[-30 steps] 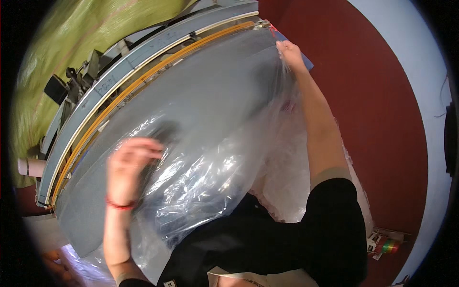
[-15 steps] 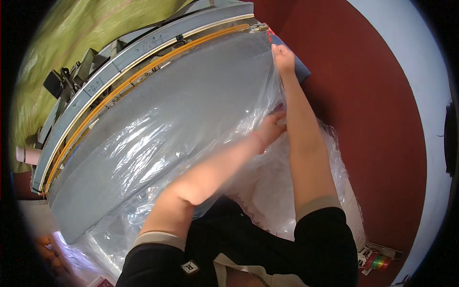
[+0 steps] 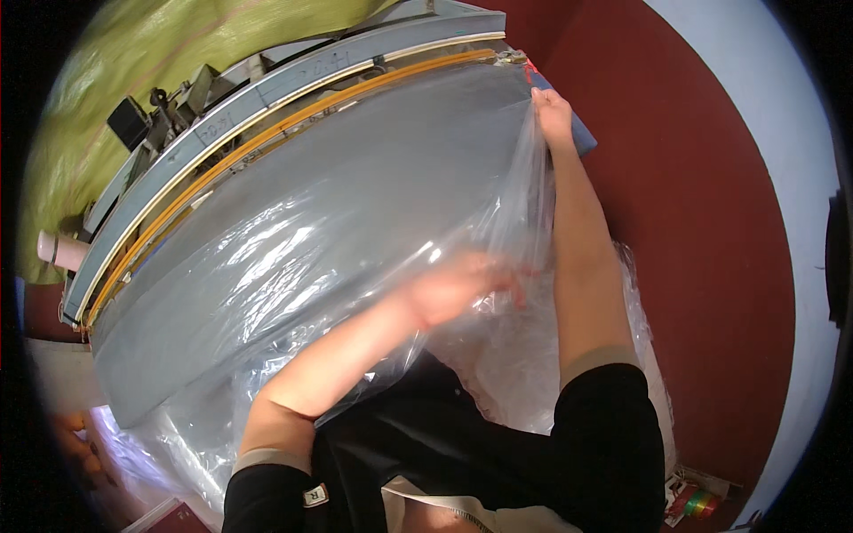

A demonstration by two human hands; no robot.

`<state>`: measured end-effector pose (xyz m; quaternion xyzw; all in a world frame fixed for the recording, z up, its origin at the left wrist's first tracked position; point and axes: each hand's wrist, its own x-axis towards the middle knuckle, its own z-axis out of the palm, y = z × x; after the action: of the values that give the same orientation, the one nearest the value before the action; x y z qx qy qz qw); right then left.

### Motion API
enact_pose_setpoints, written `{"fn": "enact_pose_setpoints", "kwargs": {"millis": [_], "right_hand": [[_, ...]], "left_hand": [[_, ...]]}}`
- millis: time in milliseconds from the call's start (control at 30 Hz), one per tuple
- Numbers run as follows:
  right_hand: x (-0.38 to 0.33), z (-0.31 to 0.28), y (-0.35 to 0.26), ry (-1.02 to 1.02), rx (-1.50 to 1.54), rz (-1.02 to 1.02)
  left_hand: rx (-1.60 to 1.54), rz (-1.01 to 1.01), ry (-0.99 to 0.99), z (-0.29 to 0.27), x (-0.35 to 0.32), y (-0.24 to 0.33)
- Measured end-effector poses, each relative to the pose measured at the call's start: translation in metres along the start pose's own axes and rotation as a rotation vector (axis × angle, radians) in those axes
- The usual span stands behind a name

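Observation:
A clear plastic sheet (image 3: pixel 258 258) lies wrinkled and shiny over a long grey tabletop (image 3: pixel 382 133). At the far right corner, my right hand (image 3: pixel 553 115) pinches the sheet's edge, and taut folds run down from the fingers. My left hand (image 3: pixel 462 282) is over the near side of the sheet, left of my right forearm. Motion smears its fingers, so whether it grips any plastic is unclear. More plastic is bunched at the near right, partly behind my arms.
Along the tabletop's far side runs a grey metal rail (image 3: pixel 267 93) with an orange strip (image 3: pixel 293 113). A pink bottle (image 3: pixel 62 251) stands at the left end. Beyond is a yellow-green woven sheet (image 3: pixel 178 53). Coloured tape rolls (image 3: pixel 700 504) lie at the lower right on the dark red floor (image 3: pixel 702 266).
My left hand has swept toward me and to the left, away from the right-hand edge. My right hand keeps its pinch at the corner. The whole view has shifted slightly.

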<state>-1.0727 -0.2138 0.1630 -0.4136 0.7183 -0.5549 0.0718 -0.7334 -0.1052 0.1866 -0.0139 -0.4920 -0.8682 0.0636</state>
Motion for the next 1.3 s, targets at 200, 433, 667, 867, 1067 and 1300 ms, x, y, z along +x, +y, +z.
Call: {"fn": "enact_pose_setpoints", "kwargs": {"millis": [200,433,667,867,1067,1300], "right_hand": [[0.004,0.002,0.014,0.074,-0.124,-0.095],[0.007,0.002,0.019,0.074,-0.402,-0.132],[0.001,-0.005,0.005,0.041,-0.572,-0.097],[0.027,0.003,0.03,-0.006,-0.774,-0.127],[0.02,-0.004,0.026,0.02,-0.756,-0.094],[0.031,-0.005,0.036,0.006,-0.793,-0.122]], "left_hand": [[-0.007,0.471,-0.247,0.036,-0.113,0.1],[0.173,0.975,0.889,0.019,-0.415,0.097],[0.147,1.447,1.931,0.099,-0.572,0.088],[0.044,0.491,2.768,0.103,-0.668,0.036],[1.123,0.053,1.996,0.092,-0.54,0.078],[1.944,-0.665,1.732,0.033,-0.482,-0.006]]}}
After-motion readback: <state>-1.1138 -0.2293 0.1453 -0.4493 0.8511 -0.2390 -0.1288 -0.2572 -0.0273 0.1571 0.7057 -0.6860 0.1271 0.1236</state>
